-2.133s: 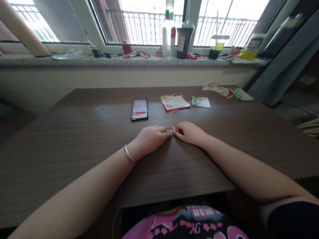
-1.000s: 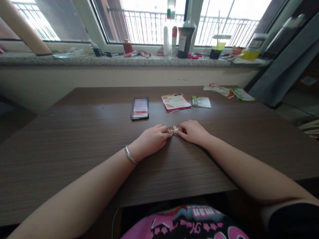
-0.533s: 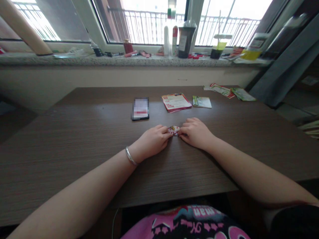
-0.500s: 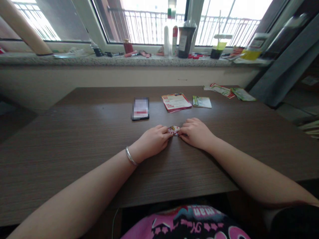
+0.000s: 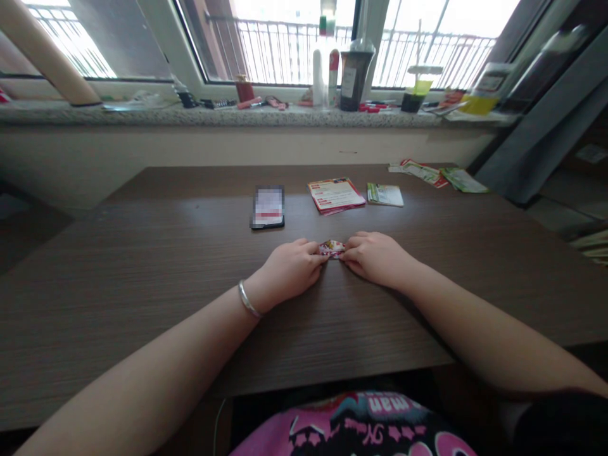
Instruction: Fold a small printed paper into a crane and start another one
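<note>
A small folded piece of printed paper (image 5: pixel 332 248), white with red and yellow marks, lies on the brown table between my hands. My left hand (image 5: pixel 295 268), with a silver bangle at the wrist, pinches its left end. Its right end is held under the bent fingers of my right hand (image 5: pixel 373 258). Both hands rest on the tabletop, and the fingers cover the paper's two ends. Beyond them lie a stack of printed red-edged sheets (image 5: pixel 335 194) and a smaller green and white paper stack (image 5: pixel 385 195).
A phone (image 5: pixel 268 207) with a blurred screen lies beyond my left hand. Green and red paper packets (image 5: pixel 463 180) are at the far right corner of the table (image 5: pixel 142 266). Bottles, a dark cup (image 5: pixel 355 76) and small items line the stone windowsill (image 5: pixel 266 116).
The fingers of my right hand have come down lower and closer to the paper's right end. My left hand has barely moved and keeps its pinch.
</note>
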{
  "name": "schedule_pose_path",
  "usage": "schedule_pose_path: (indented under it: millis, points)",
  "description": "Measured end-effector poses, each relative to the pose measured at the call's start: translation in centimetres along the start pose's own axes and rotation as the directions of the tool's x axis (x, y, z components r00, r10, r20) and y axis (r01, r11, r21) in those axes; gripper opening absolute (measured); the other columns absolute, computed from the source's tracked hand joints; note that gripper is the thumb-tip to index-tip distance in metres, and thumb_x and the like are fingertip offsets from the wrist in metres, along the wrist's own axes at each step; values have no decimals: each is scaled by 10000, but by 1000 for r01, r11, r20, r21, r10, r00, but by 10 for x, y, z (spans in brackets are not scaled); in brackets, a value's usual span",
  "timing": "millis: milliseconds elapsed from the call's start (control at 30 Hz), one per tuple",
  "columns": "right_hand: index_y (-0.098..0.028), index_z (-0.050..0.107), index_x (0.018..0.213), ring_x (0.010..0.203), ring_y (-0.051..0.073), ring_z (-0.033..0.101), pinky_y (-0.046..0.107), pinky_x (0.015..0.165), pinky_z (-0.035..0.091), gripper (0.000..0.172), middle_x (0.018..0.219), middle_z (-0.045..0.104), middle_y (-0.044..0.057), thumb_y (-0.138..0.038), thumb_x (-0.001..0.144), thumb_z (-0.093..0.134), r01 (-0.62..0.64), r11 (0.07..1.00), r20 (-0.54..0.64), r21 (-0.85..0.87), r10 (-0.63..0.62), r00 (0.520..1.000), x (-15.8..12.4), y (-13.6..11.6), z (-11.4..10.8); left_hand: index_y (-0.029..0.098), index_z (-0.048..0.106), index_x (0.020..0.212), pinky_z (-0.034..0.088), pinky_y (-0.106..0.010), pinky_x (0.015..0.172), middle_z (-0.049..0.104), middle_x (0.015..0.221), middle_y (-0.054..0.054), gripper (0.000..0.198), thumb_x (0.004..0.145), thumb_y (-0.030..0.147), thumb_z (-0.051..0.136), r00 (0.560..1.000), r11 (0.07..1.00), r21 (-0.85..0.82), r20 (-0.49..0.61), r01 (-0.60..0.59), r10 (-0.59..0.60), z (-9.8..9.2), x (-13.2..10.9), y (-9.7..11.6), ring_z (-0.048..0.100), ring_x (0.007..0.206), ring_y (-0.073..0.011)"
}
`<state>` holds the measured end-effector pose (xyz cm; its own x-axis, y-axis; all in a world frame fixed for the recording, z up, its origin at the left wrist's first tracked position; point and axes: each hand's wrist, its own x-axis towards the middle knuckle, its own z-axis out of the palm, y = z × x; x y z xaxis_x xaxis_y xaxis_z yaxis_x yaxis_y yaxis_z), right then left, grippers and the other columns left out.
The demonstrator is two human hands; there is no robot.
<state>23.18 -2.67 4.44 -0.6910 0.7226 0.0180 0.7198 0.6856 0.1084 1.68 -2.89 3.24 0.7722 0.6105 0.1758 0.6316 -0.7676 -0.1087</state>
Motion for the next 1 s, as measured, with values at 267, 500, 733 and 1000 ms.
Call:
schedule_pose_path:
  millis: [267, 500, 733, 1000]
  points:
    - [-247, 614, 1214, 900, 217, 596, 320, 771, 388, 358, 1027, 673, 77, -267, 881, 484, 33, 999, -29, 6, -33, 999, -2, -6, 1, 183, 694, 981, 483, -338, 771, 635, 934, -83, 279, 915, 266, 435, 1000, 1000, -14, -18, 11, -11, 3, -1, -3, 570, 853, -205]
    - [-250, 686, 1100, 906, 214, 579, 323, 757, 351, 308, 965, 644, 85, -261, 879, 473, 1, 1000, -19, 4, -1, 1000, -1, -12, 1, 190, 698, 984, 477, -354, 766, 636, 900, -76, 263, 900, 253, 457, 1000, 1000, -1, -18, -3, 3, 3, 1, -6, 571, 838, -211]
    - [-254, 712, 1028, 891, 195, 601, 319, 735, 325, 295, 959, 678, 52, -282, 893, 451, -24, 997, -28, 72, 26, 999, -2, -9, 0, 208, 706, 1006, 485, -336, 776, 650, 916, -75, 271, 900, 228, 457, 999, 999, -37, -33, -36, 35, 2, -3, -14, 591, 852, -194]
    - [-175, 729, 861, 851, 203, 608, 322, 727, 328, 315, 902, 697, 80, -301, 899, 444, -69, 997, -2, 39, 69, 998, -3, -11, -6, 214, 723, 962, 485, -326, 779, 665, 909, -66, 263, 893, 222, 469, 998, 996, -75, -41, -47, 44, 2, -4, -19, 594, 825, -183]
